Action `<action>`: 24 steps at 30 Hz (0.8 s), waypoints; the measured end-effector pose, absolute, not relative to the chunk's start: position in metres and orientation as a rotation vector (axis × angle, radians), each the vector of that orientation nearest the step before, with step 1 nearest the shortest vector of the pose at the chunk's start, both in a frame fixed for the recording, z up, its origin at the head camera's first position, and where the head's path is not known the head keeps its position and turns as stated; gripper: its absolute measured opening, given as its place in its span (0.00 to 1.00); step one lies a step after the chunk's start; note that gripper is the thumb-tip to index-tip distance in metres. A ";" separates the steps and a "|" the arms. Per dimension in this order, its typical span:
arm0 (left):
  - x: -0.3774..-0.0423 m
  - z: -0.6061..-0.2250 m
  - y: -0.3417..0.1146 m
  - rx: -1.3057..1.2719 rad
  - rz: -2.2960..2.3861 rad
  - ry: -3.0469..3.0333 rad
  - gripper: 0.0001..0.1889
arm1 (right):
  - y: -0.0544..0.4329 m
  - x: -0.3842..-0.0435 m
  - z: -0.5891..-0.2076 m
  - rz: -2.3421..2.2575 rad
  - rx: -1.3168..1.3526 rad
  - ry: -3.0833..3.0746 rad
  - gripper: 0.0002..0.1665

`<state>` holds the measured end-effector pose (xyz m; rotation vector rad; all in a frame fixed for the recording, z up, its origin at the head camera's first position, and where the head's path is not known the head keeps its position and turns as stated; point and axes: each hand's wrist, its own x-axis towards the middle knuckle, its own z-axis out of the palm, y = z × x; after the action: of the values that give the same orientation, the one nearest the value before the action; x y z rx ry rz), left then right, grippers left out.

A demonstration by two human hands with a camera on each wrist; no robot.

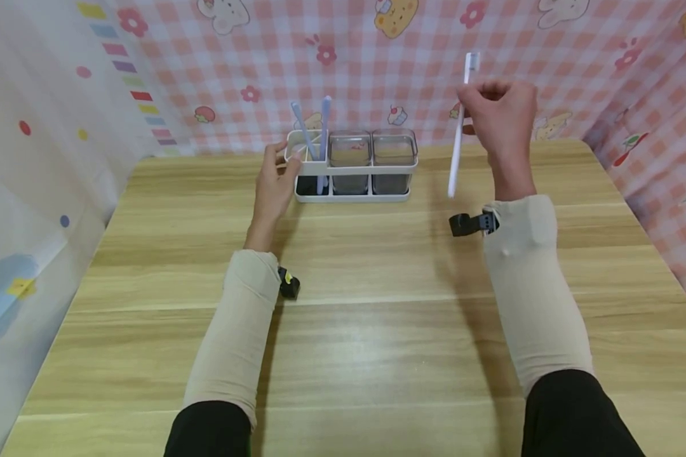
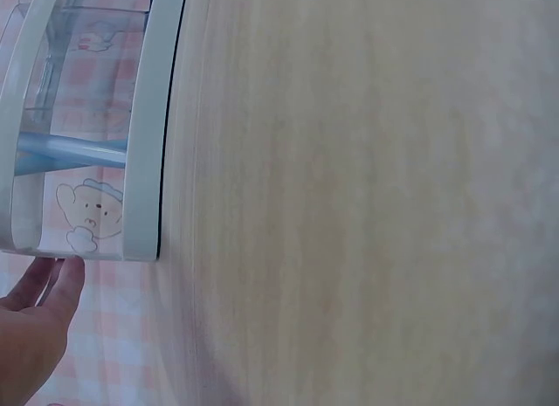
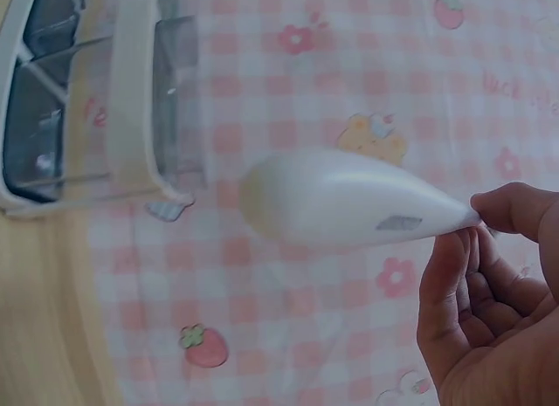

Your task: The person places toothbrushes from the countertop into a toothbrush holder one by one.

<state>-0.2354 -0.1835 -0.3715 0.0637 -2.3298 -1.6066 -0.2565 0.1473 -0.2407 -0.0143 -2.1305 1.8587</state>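
Note:
A white toothbrush holder (image 1: 357, 170) stands at the back of the table, with two clear cups and a divided section at its left end. Two light-blue toothbrushes (image 1: 324, 127) stand in that left section. My left hand (image 1: 275, 184) grips the holder's left end, thumb at the front corner and fingers on the side. Held up right of the holder is a white toothbrush (image 1: 456, 149), its bristles at the top and handle end hanging down. My right hand (image 1: 505, 117) pinches it below the head. Up close, the handle (image 3: 349, 199) points toward the camera.
The wooden table (image 1: 366, 330) reaches back to a pink checked cloth (image 1: 343, 70) hanging behind the holder. More patterned cloth hangs on both sides. One clear cup (image 1: 394, 149) sits at the holder's right end, closest to the raised toothbrush.

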 end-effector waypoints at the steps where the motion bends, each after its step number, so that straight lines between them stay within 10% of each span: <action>1: -0.236 -0.371 -0.183 0.063 -1.604 -2.331 0.25 | 0.146 -0.255 -0.238 1.857 -0.001 -2.125 0.04; 24: -0.236 -0.371 -0.182 0.075 -1.595 -2.349 0.25 | 0.117 -0.249 -0.212 1.828 0.209 -2.018 0.05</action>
<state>-0.2364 -0.1822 -0.3708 0.0745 -2.3492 -1.5945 -0.2495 0.1165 -0.2115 0.2093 -2.0181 1.8276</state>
